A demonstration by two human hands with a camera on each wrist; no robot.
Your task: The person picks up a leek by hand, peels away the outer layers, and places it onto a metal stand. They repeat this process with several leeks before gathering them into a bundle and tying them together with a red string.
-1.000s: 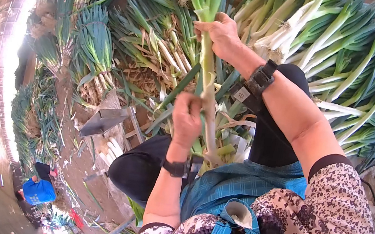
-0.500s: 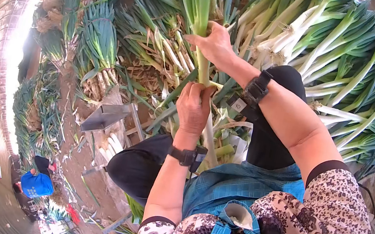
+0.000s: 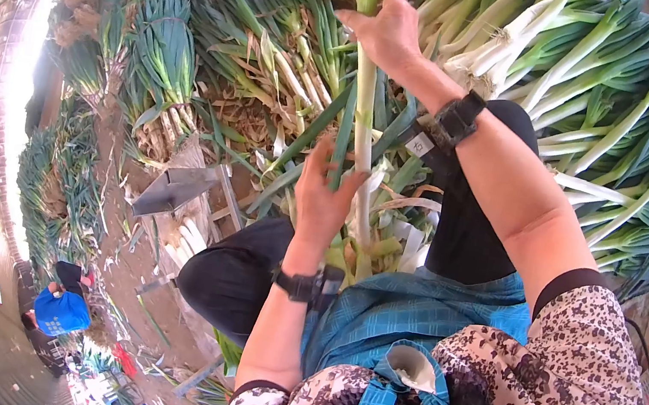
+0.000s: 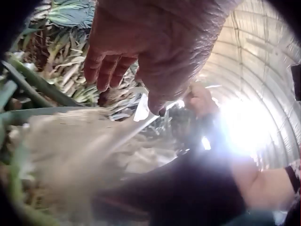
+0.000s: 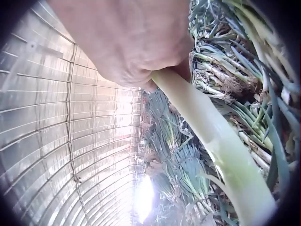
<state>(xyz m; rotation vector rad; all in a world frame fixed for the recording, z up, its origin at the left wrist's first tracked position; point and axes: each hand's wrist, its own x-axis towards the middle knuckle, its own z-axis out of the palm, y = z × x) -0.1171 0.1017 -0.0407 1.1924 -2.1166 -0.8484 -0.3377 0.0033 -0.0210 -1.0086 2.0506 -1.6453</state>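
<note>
A long leek [image 3: 363,114] with a pale stalk and green top stands slanted in front of me. My right hand [image 3: 389,32] grips it high up, just below the leaves; in the right wrist view, the bare white and light green stalk [image 5: 214,134] runs out from under the curled fingers. Beside the lower stalk is my left hand [image 3: 321,202], its fingers apart and holding nothing. The left wrist view shows those fingers [image 4: 109,70] loosely extended, with a blurred pale stalk below. The leek's lower end reaches down between my knees, over loose peeled leaves [image 3: 384,256].
A large pile of leeks [image 3: 564,123] lies at the right. Untrimmed ones with dry leaves [image 3: 288,66] are ahead, and tied bundles [image 3: 164,53] stand at the left. Near my left knee is a small metal stand [image 3: 174,192]. Farther off, a person in blue [image 3: 62,312] bends down.
Half a second ago my left hand was at the middle of the stalk; now it is lower, off the stalk, fingers spread. My right hand has moved farther away with the leek.
</note>
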